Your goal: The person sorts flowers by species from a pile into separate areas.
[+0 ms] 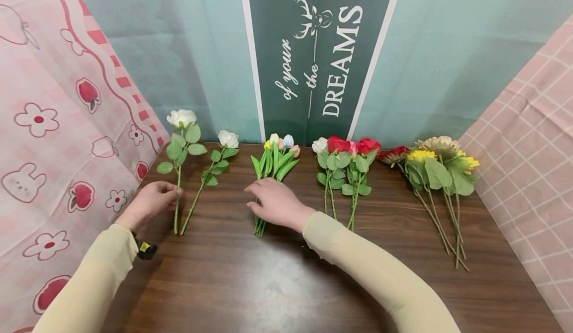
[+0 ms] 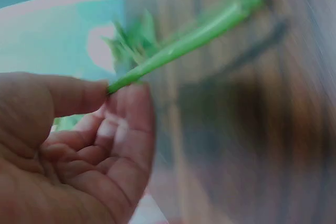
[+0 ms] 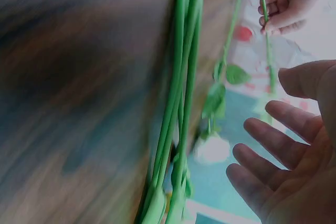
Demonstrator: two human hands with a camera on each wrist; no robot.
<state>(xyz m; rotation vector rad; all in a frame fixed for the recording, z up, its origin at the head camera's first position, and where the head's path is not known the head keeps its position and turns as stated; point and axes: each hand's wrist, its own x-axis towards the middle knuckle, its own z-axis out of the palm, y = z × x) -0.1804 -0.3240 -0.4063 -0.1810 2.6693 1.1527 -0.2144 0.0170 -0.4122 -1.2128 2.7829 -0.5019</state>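
The left hand (image 1: 149, 201) has a white rose (image 1: 181, 119) by the stem, thumb and fingertips pinched round it low down; the left wrist view shows that pinch plainly, with the green stem running up and away from the fingers. The rose is lifted at the bloom end, its head at about eleven o'clock from the hand, near the far left corner of the brown wooden surface (image 1: 268, 283).

The right hand (image 1: 276, 205) hovers flat over the stems of a tulip bunch (image 1: 274, 161), its fingers spread and loose, closed on nothing; the right wrist view shows the open palm just beside the stems, not round them.

A second white rose (image 1: 228, 138) lies between the two hands. At three o'clock from the tulips lie red roses (image 1: 351, 146), and further right a bunch of sunflowers (image 1: 440, 161).

It looks to me like the picking-up stage: one stem is taken and the tulips are being reached for. The next move would call for the right fingers to curl under those thin stems and gather them together without scattering them.
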